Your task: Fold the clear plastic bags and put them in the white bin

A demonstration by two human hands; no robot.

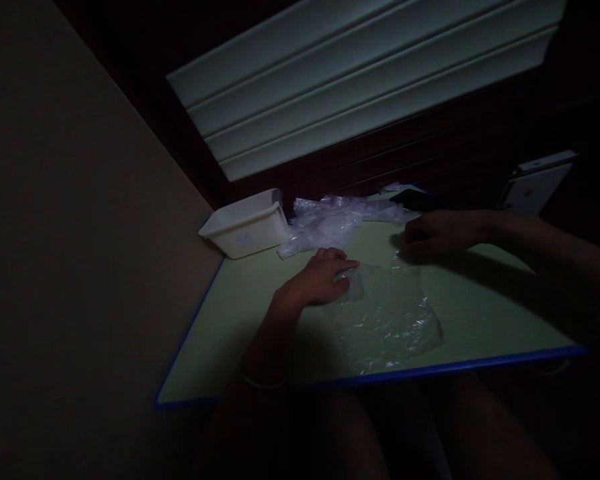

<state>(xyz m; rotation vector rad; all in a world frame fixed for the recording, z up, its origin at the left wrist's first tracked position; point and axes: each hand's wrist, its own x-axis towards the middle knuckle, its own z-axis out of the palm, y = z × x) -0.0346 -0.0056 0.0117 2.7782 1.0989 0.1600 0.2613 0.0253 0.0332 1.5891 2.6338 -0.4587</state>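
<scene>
A clear plastic bag (390,327) lies spread on the pale green tabletop (480,300), its film wrinkled and shiny towards the front edge. My left hand (325,277) rests at the bag's upper left corner, index finger stretched out and thumb apart from it, touching the film. At the upper right corner my right hand (430,233) is closed, fingertips pointing down in shadow, with a bit of the film showing just below them. A crumpled heap of clear plastic bags (330,220) lies just beyond my hands.
A white plastic bin (250,230) stands at the table's back left, beside the wall (80,233). Blue edging (455,368) runs along the tabletop. A dark flat item (413,199) lies behind my right hand. A white box-like object (537,190) is at the right. The scene is dim.
</scene>
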